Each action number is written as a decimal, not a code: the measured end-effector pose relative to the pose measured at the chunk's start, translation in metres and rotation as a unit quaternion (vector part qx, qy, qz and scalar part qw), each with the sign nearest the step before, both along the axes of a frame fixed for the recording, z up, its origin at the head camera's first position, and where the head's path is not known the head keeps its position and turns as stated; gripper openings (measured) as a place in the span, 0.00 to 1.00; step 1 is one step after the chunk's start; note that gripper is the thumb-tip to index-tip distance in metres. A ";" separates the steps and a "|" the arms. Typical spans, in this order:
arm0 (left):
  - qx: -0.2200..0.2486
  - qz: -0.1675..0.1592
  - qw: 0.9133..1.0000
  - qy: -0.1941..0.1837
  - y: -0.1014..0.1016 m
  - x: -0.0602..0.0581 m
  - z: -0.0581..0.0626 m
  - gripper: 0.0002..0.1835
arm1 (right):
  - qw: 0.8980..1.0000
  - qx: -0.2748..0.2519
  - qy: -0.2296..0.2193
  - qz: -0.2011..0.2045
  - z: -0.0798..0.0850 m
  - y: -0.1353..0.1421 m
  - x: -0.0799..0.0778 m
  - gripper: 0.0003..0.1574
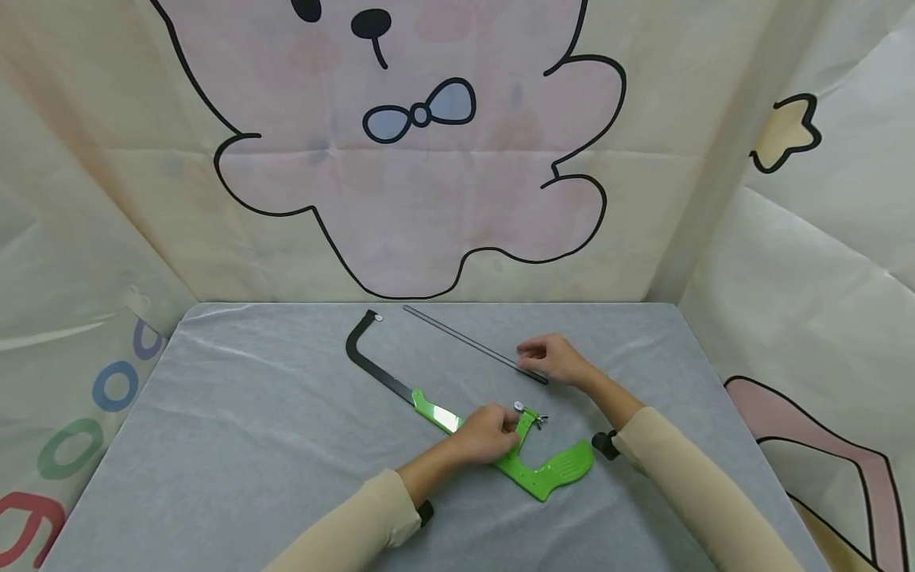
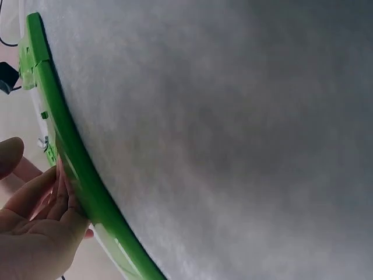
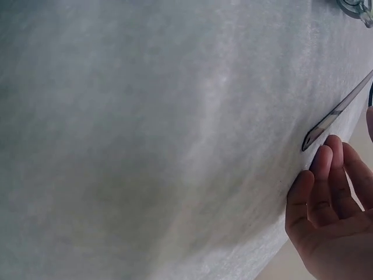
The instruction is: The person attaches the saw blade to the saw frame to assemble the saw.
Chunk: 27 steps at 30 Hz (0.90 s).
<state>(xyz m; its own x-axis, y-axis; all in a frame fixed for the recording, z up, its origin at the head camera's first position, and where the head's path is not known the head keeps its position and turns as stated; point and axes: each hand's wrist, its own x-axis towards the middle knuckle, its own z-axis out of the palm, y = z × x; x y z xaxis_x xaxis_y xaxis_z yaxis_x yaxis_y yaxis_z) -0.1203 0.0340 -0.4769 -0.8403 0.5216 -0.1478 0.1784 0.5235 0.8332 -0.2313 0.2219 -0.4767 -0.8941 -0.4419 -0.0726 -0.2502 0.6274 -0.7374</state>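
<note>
A bow-shaped hacksaw frame (image 1: 438, 415), green with a dark bent front arm, lies across the table with its green handle (image 1: 568, 467) to the right. My left hand (image 1: 484, 435) rests on its green middle. In the left wrist view, the fingers touch the green bar (image 2: 87, 186) with the thumb held apart. A long thin saw blade (image 1: 534, 375) lies behind the frame. My right hand (image 1: 556, 360) hovers by its near end, fingers loosely bent. The right wrist view has the fingertips just beside the blade (image 3: 335, 115), with no grip on it visible.
Grey cloth (image 1: 236, 445) covers the table. Printed fabric walls (image 1: 686, 119) stand behind it and on both sides. A wing nut (image 1: 541, 420) sits on the saw's green post, close to the left hand. Each wrist wears a dark strap (image 1: 605, 445).
</note>
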 end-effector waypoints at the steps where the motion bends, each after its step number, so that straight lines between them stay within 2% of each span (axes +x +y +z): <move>1: 0.000 0.000 1.000 0.006 0.000 0.000 -0.001 0.03 | 1.000 0.005 0.006 0.003 -0.001 -0.001 0.000 0.22; 3: 0.002 -0.003 1.000 0.014 0.001 0.001 -0.002 0.11 | 1.000 0.011 0.012 0.007 -0.002 -0.002 -0.001 0.21; 7: 0.009 0.000 1.000 0.023 0.002 0.002 -0.005 0.18 | 1.000 0.019 0.015 0.010 -0.005 -0.004 -0.003 0.20; 10: 0.012 0.007 1.000 0.027 0.002 0.001 -0.006 0.16 | 1.000 0.022 0.019 0.012 -0.007 -0.004 -0.004 0.19; 15: 0.011 0.034 0.999 0.013 0.004 0.000 -0.006 0.04 | 0.999 0.030 0.033 0.022 -0.004 -0.006 -0.005 0.18; 20: -0.005 0.052 0.998 0.023 0.006 -0.001 -0.007 0.13 | 0.998 0.042 0.039 0.028 -0.005 -0.006 -0.007 0.17; 24: -0.010 0.072 0.997 0.034 0.008 -0.001 -0.008 0.15 | 0.997 0.052 0.047 0.034 -0.006 -0.006 -0.009 0.17; 27: -0.014 0.082 0.996 0.029 0.009 -0.001 -0.008 0.14 | 0.996 0.058 0.053 0.040 -0.006 -0.007 -0.010 0.16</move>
